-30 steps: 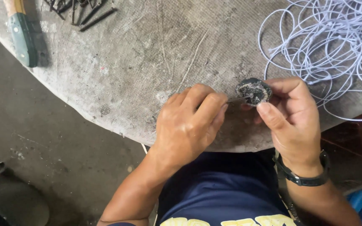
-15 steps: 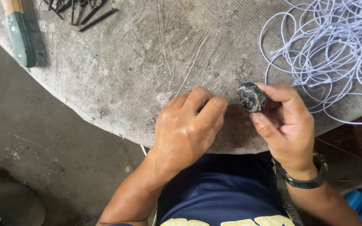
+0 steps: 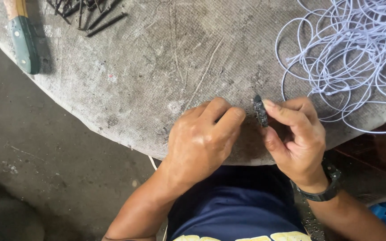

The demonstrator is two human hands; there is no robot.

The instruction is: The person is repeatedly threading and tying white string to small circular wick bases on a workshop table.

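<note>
Right hand [image 3: 296, 138] pinches dark disc [image 3: 260, 111] edge-on, long axis upright.

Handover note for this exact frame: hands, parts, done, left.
Right hand: pinches a small dark round piece edge-on between thumb and fingertips, held just above the table edge.
Left hand: curled, fingertips resting on the grey cloth-covered table right beside the piece; whether it grips anything cannot be seen.
Nearby: tangle of white cord at far right, dark nails at top, green-handled tool at top left, all untouched.
Done: piece picked up and in hand.
Left: cord not yet joined to the piece; nails and tool not yet used.
</note>
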